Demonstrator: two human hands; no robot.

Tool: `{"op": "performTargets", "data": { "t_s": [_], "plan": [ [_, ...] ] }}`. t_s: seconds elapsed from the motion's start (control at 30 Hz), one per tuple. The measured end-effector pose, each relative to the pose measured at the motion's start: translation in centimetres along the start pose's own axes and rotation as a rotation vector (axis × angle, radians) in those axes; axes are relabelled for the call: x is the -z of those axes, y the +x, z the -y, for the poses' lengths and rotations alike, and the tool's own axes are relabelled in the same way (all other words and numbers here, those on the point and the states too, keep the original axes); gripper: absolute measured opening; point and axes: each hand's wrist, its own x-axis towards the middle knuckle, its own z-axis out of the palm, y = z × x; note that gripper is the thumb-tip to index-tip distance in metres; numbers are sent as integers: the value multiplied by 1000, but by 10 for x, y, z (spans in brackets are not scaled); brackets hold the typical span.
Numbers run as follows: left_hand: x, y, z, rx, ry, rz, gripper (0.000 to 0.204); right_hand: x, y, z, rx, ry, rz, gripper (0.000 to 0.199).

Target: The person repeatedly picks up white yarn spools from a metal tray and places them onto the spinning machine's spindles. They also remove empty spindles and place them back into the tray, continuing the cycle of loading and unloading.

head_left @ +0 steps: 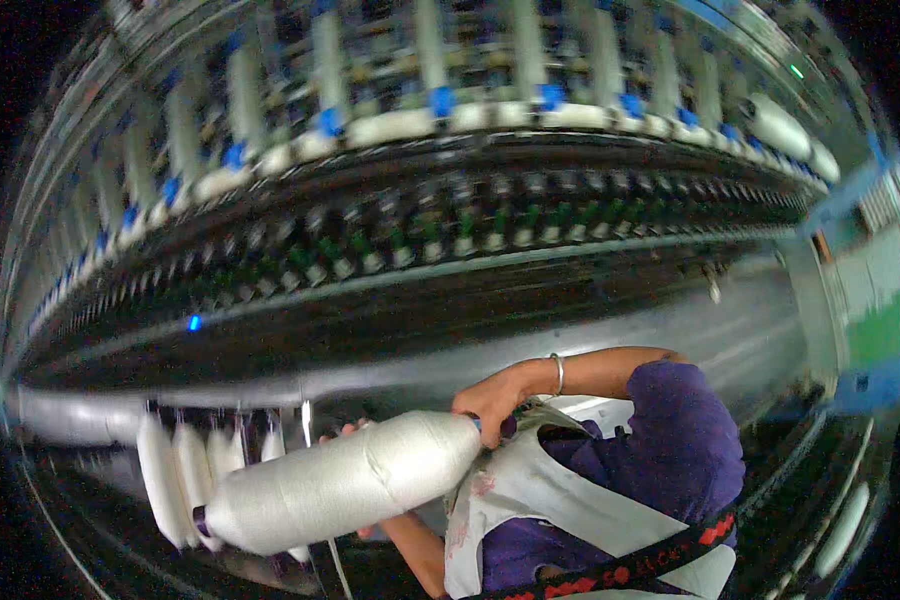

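Observation:
I hold a large white roving bobbin (pixel 345 485) slanted across my front, its dark tube end pointing lower left. My right hand (pixel 492 400), with a metal bangle at the wrist, grips the bobbin's upper right end. My left hand (pixel 348 432) reaches up behind and under the bobbin's middle; only its fingertips and part of the forearm show. I wear a purple sleeve (pixel 685 440) and a white apron (pixel 530 490).
A long spinning frame curves across the view, with blue-collared white bobbins (pixel 440 100) along the top and a row of green-based spindles (pixel 420 235) below. Several white full bobbins (pixel 170 470) hang at lower left. A blue light (pixel 193 322) glows. A green floor (pixel 875 335) lies at right.

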Motion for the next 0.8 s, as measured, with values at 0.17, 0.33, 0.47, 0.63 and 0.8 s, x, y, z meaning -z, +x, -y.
{"op": "performTargets", "data": {
  "t_s": [0.17, 0.33, 0.47, 0.63, 0.8],
  "plan": [
    [-86, 65, 89, 186, 76, -41, 70, 8, -111, -6, 68, -642, -644, 51],
    [-157, 105, 204, 431, 182, -282, 61, 24, -242, 5, -141, -1036, -1489, 56],
    [-230, 150, 298, 392, 445, 155, 43, 75, -379, 28, -201, -1363, -1833, 54],
    [-260, 148, 352, 357, 684, 576, 69, 137, -492, 94, -472, -1587, -1909, 54],
    [-173, 96, 360, 734, 893, 610, 71, 189, -531, 105, -504, -1639, -1744, 58]
  ]
}}
